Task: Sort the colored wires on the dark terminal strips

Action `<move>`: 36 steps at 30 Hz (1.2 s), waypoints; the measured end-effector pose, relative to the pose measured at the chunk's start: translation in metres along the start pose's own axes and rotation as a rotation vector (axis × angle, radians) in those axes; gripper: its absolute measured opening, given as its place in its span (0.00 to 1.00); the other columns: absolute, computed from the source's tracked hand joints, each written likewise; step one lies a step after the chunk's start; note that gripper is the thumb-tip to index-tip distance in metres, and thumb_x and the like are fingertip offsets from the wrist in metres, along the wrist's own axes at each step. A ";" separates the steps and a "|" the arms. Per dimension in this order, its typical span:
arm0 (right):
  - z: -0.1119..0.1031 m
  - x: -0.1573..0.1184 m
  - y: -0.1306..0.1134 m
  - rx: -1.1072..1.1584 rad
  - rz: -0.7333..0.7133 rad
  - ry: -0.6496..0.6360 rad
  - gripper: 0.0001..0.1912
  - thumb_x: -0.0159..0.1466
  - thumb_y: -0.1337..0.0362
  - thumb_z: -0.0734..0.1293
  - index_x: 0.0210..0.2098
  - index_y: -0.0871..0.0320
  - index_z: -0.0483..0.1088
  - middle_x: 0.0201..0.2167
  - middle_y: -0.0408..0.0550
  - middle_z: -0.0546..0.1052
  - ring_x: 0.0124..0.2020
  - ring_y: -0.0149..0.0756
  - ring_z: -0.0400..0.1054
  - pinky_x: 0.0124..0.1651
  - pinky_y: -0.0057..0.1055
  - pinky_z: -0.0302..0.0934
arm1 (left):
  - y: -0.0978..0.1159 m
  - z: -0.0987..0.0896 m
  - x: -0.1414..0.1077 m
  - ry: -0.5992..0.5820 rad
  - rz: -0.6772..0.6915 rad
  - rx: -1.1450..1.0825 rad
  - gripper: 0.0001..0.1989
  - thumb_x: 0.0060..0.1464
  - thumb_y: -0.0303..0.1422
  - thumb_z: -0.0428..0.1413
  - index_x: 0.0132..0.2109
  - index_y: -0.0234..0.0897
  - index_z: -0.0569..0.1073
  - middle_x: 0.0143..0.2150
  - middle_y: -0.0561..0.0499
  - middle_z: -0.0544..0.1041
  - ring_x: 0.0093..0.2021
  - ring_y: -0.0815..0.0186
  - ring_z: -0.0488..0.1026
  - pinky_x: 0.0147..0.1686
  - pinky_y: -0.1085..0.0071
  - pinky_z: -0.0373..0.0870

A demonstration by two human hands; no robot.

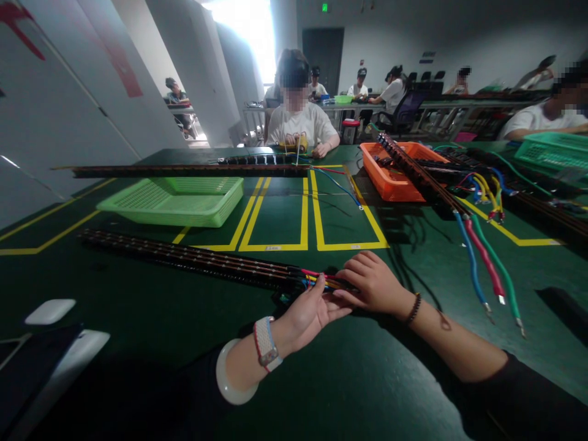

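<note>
A long black strip assembly (193, 257) with copper-coloured rails lies slanted across the green table in front of me. Red, yellow and blue wires (316, 278) come out of its right end. My left hand (312, 315), palm up, has its thumb pressed over these wires and its fingers beneath them. From the right, my right hand (374, 282) curls its fingers around the wires' far ends, fingertips close to the left hand's. The wire ends are hidden inside the right hand.
A green basket (206, 211) sits beneath another long strip (193, 171). At right stands an orange basket (395, 190) with a strip leaning over it, thick wires (491, 263) hanging off. A phone-like device (41, 373) lies lower left. A person (303, 119) works opposite.
</note>
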State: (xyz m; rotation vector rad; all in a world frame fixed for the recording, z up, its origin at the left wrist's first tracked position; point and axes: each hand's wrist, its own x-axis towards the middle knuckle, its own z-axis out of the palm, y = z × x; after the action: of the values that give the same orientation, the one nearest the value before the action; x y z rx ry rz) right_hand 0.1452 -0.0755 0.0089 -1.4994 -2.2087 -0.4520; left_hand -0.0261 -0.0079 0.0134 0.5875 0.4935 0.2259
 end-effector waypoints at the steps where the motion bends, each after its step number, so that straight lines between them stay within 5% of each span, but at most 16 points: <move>1: -0.001 0.001 -0.001 0.022 0.031 -0.043 0.16 0.65 0.54 0.61 0.36 0.61 0.72 0.30 0.49 0.70 0.33 0.34 0.58 0.42 0.34 0.52 | 0.000 0.000 0.000 0.002 0.000 0.002 0.19 0.63 0.41 0.41 0.49 0.29 0.66 0.46 0.38 0.74 0.48 0.61 0.73 0.55 0.58 0.62; 7: 0.002 0.006 0.001 0.207 0.243 -0.114 0.16 0.67 0.53 0.58 0.39 0.59 0.71 0.33 0.49 0.70 0.36 0.33 0.60 0.42 0.32 0.51 | -0.002 -0.005 0.004 -0.012 -0.019 0.029 0.25 0.63 0.43 0.39 0.52 0.23 0.64 0.50 0.30 0.71 0.50 0.58 0.72 0.57 0.58 0.61; 13: 0.013 0.004 0.011 0.413 0.329 -0.237 0.16 0.67 0.56 0.61 0.31 0.61 0.70 0.28 0.45 0.70 0.32 0.30 0.61 0.39 0.29 0.51 | -0.004 -0.008 0.005 -0.013 -0.011 0.051 0.24 0.63 0.42 0.41 0.53 0.21 0.61 0.46 0.28 0.73 0.48 0.54 0.73 0.57 0.56 0.61; 23: 0.033 0.007 0.026 0.231 0.440 0.029 0.17 0.64 0.53 0.63 0.30 0.61 0.71 0.27 0.47 0.71 0.30 0.31 0.60 0.36 0.29 0.49 | -0.002 -0.003 0.003 -0.005 -0.040 0.086 0.22 0.63 0.41 0.41 0.45 0.23 0.67 0.44 0.30 0.74 0.41 0.60 0.75 0.54 0.59 0.64; 36: 0.021 -0.004 0.019 0.268 0.405 -0.009 0.18 0.64 0.50 0.63 0.35 0.60 0.70 0.30 0.46 0.71 0.34 0.31 0.61 0.40 0.29 0.51 | -0.002 -0.005 0.005 -0.007 -0.047 0.087 0.22 0.62 0.41 0.43 0.49 0.23 0.65 0.48 0.29 0.72 0.46 0.58 0.74 0.55 0.59 0.64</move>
State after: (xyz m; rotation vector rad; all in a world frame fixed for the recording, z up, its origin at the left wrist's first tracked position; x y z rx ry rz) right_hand 0.1608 -0.0612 -0.0101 -1.7344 -1.8157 -0.0183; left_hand -0.0239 -0.0053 0.0066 0.6609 0.5112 0.1578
